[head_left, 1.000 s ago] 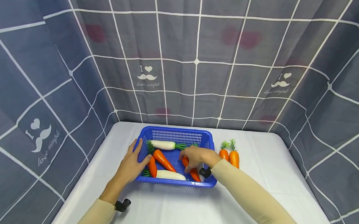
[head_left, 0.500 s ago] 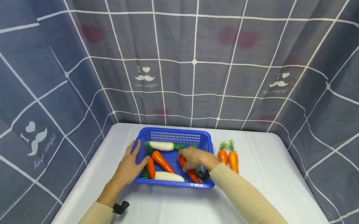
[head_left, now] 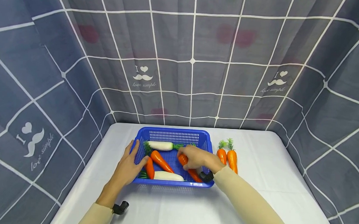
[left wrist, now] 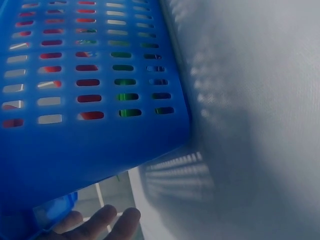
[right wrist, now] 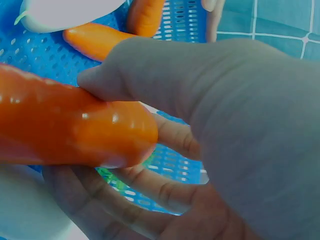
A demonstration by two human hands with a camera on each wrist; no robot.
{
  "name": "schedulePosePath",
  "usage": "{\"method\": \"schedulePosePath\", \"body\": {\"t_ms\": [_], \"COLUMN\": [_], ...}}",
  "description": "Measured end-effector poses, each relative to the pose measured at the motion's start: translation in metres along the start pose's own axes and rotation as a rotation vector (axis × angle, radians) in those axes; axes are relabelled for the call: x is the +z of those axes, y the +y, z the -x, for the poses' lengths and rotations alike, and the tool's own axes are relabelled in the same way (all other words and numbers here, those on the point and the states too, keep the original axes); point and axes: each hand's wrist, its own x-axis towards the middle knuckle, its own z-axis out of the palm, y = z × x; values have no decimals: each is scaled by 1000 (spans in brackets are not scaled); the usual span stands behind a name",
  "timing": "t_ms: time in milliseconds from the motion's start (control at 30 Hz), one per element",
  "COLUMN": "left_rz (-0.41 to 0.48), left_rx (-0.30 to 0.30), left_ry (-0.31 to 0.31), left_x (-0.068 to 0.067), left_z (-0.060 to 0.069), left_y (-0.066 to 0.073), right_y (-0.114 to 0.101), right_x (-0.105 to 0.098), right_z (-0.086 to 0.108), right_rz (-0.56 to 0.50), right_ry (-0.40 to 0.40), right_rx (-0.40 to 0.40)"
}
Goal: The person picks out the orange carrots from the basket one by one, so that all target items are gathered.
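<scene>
- Held carrot (right wrist: pixel 75 125) is in the R hand (head_left: pixel 194 156), inside the blue basket (head_left: pixel 170 183), toward its R side; R hand obv. the nearer one, L hand (head_left: pixel 128 170) well apart across the basket.
- Carrot's long axis slants: thick end up-left at R fingertips, narrow end down-right nr the front rim.
- R hand: pinching the thick end, thumb one side, fingers the other (R wrist view).
- L hand: fingers spread, fairly straight, at basket's L wall; thumb reaches inside, by the small carrot (head_left: pixel 150 167). Can't tell if thumb touches it.
- In the way: pale veg (right wrist: pixel 30 200) just beside held carrot, mostly hidden, contact unclear; front rim close to narrow end.
- Others in basket: long carrot (head_left: pixel 161 160) mid-left, rear radish (head_left: pixel 160 145) & front radish (head_left: pixel 169 176), both lying roughly L–R.
- Outside, R of basket on white worktop (head_left: pixel 254 195): two carrots (head_left: pixel 232 160), side by side, leaves pointing away from the person.
</scene>
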Motion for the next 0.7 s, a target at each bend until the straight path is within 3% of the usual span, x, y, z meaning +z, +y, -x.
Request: {"method": "schedulePosePath", "body": {"t_ms": [400, 700], "left_rz": [-1, 0], "left_rx": [4, 3], "left_ry": [9, 3], "left_x": [0, -3], "left_z": [3, 3], "left_y": [4, 3], "right_y": [-1, -1], "right_x": [-13, -29], "right_z": [18, 30], "right_rz": [-73, -66], "right_ry": [50, 123], "right_rx": [-14, -43]}}
